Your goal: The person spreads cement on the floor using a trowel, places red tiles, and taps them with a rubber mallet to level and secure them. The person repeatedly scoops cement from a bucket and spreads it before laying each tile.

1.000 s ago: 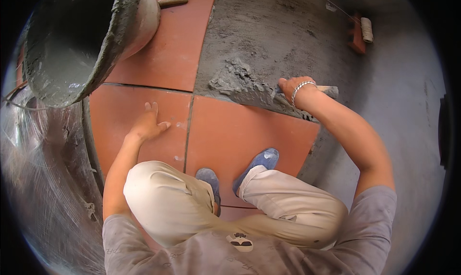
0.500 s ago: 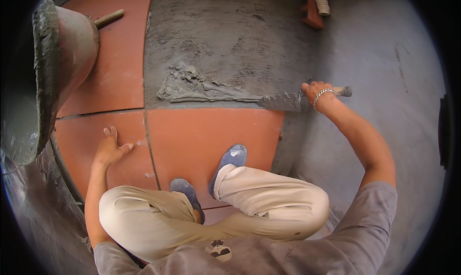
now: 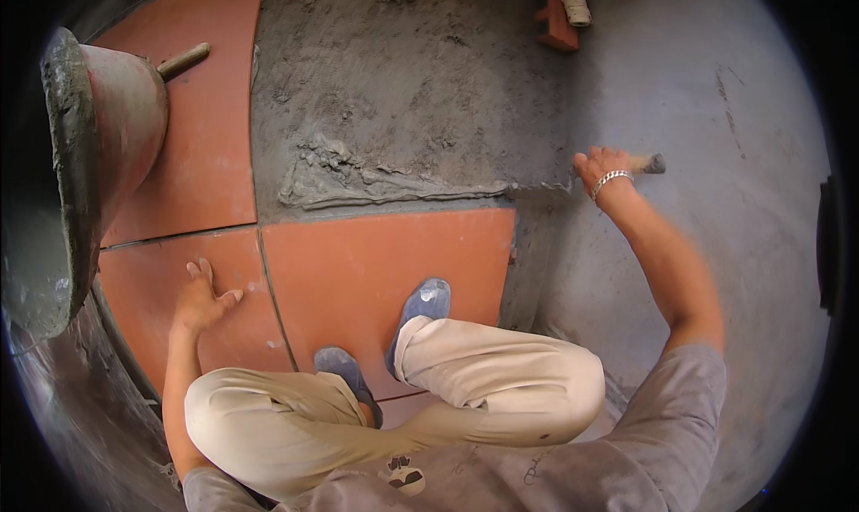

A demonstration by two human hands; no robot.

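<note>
My right hand (image 3: 601,169) is closed round the wooden handle of a trowel (image 3: 649,163), at the right edge of the mortar bed. The trowel's blade is dark and hard to tell from the mortar behind it. A ridge of wet mortar (image 3: 358,186) lies along the back edge of a large terracotta tile (image 3: 385,253). My left hand (image 3: 204,297) rests on the neighbouring tile (image 3: 237,320) at the left, fingers spread and holding nothing. Beyond the ridge spreads the rough grey mortar bed (image 3: 403,74).
A mortar-caked bucket (image 3: 130,123) is tipped at the left, with a wooden handle (image 3: 183,60) lying by it on another tile (image 3: 210,154). A spool of string (image 3: 575,4) sits on a red brick (image 3: 557,25) at the back. Grey floor (image 3: 698,83) stretches along the right.
The trowel has left the right end of the mortar ridge and its blade is turned, showing less. My view has shifted slightly. My left hand stays on the tile.
</note>
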